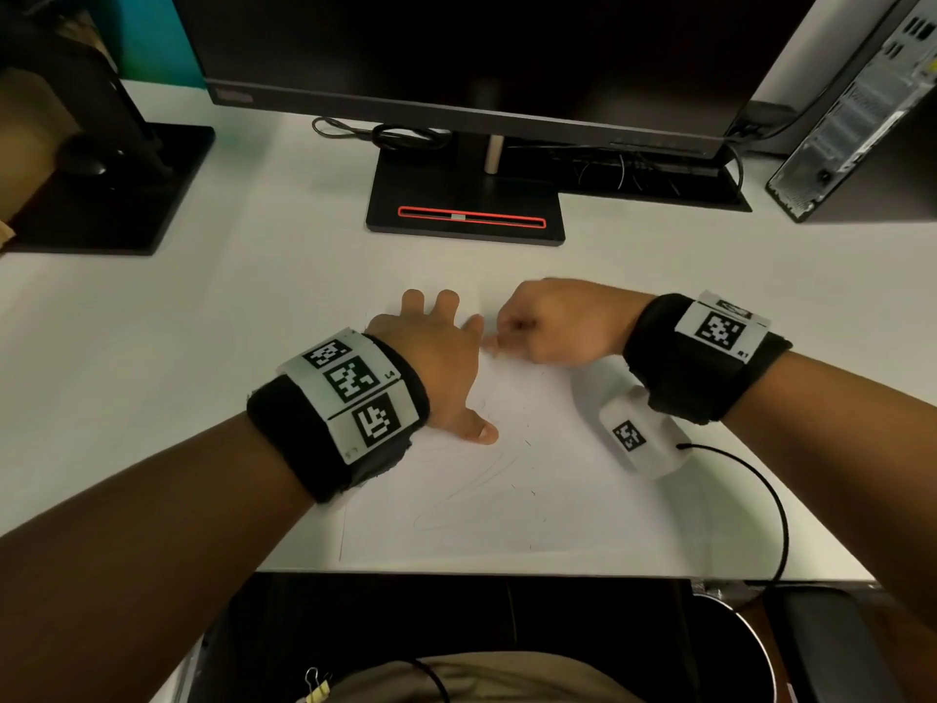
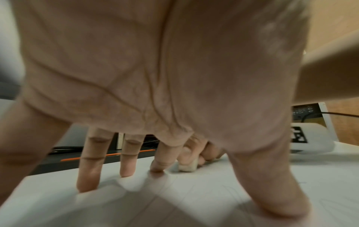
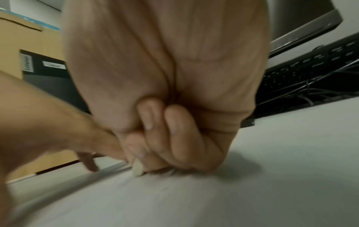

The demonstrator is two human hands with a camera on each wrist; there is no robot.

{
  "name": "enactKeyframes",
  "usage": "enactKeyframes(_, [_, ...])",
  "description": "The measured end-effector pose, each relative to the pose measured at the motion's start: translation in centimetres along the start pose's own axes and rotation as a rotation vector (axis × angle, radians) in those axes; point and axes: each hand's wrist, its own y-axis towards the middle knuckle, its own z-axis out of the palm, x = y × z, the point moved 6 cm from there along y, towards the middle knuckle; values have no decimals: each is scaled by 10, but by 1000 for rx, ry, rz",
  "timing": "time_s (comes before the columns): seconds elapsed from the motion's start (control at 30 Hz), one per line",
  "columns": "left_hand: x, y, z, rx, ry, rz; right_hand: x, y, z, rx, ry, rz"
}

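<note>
A white sheet of paper (image 1: 507, 479) with faint pencil lines lies on the white desk (image 1: 152, 322). My left hand (image 1: 436, 357) lies flat on the sheet, fingers straight and spread, thumb (image 1: 481, 431) pressed down. My right hand (image 1: 547, 322) is curled just to the right of it and pinches a small white eraser (image 2: 187, 166), whose end touches the paper (image 3: 213, 199). In the right wrist view the eraser (image 3: 138, 169) pokes out below the curled fingers (image 3: 174, 130). In the head view the eraser is hidden by the hand.
A monitor stand (image 1: 466, 205) with a red slot stands behind the hands, with a keyboard (image 1: 659, 170) tucked under the screen. A computer tower (image 1: 852, 109) is at far right, another black stand (image 1: 116, 190) at left. A black cable (image 1: 760, 499) loops off the desk's front edge.
</note>
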Motion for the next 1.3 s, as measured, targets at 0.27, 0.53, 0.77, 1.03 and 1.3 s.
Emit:
enactKeyframes(0.27, [4,0,2,12,-30,9,-1,4,-3,-22,3,8])
enactKeyframes(0.53, [6,0,4,22,-17,0,-4,2,-10,-70,-5,32])
enactKeyframes(0.77, [7,1,5,28,-19,8,1,0,-3,19,-9,21])
enactKeyframes(1.03, [8,-2,3,-11,-19,19,16,-6,5,64,-41,-46])
enactKeyframes(1.3, [8,-3,3,-20,-12,23,18,-2,1,-28,-56,-60])
